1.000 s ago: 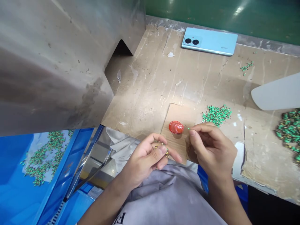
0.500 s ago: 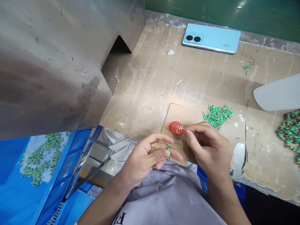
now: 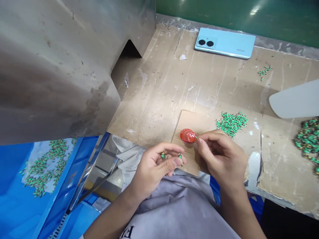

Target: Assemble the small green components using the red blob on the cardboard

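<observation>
My left hand (image 3: 156,167) is closed near the table's front edge, pinching a small green piece with gold and dark bits (image 3: 179,156) between thumb and fingers. A second such green piece (image 3: 163,155) shows in the curl of its fingers. My right hand (image 3: 220,156) pinches a tiny green part (image 3: 196,137), whose tip touches or overlaps the edge of a small round red dish (image 3: 187,135) with glossy contents. That dish stands on a cardboard piece (image 3: 188,119). Just beyond my right hand lies a pile of tiny green parts (image 3: 231,123).
A light blue phone (image 3: 224,43) lies at the back. On the right are a white curved object (image 3: 295,99) and a heap of larger green pieces (image 3: 309,142). A metal housing (image 3: 62,66) stands left, above a blue tray (image 3: 15,172) holding more green pieces (image 3: 47,166).
The fingers of my left hand have curled in slightly around the green pieces. My right hand stays at the red dish, nearly still. The view has shifted a little.
</observation>
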The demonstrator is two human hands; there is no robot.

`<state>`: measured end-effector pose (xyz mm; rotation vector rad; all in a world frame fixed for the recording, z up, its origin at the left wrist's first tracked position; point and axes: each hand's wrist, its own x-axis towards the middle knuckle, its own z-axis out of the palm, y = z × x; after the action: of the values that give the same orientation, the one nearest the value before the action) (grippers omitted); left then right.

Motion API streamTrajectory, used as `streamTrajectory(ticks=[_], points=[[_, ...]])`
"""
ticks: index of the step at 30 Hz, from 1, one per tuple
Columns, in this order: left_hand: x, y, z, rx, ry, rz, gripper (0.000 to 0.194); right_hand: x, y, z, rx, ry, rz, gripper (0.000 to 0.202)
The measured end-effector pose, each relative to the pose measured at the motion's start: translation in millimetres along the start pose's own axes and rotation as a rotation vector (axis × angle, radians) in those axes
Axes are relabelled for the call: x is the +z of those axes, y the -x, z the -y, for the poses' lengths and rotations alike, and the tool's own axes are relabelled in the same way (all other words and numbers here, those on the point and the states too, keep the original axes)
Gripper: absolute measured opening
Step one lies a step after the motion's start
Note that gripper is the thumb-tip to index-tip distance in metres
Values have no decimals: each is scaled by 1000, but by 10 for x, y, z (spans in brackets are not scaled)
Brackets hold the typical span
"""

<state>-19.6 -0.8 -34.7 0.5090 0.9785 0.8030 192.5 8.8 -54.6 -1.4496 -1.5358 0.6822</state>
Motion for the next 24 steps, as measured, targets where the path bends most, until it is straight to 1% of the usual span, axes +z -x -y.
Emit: streamTrajectory(ticks=[4, 6, 9, 13, 15, 18, 21, 24], points=[[-6, 6, 41, 107, -64, -41, 29, -35, 64, 28, 13, -79, -26, 12], [2, 10, 34, 164, -102, -46, 25, -63, 109, 94, 33, -129, -5, 11], [36, 28, -2, 219, -160, -65, 20, -99, 168, 241, 71, -222, 96, 11], [97, 59, -47, 301, -229, -66, 18, -108, 194, 378, 40, -315, 254, 10], [111, 63, -54, 368, -259, -50, 14, -102, 188, 389, 30, -329, 298, 9], [103, 58, -47, 452, -289, -24, 10, -93, 169, 374, 18, -340, 320, 9], [81, 54, -32, 488, -302, -3, 11, -92, 146, 366, -2, -346, 330, 9], [71, 51, -29, 489, -317, 0, 9, -104, 132, 365, -3, -349, 354, 9]])
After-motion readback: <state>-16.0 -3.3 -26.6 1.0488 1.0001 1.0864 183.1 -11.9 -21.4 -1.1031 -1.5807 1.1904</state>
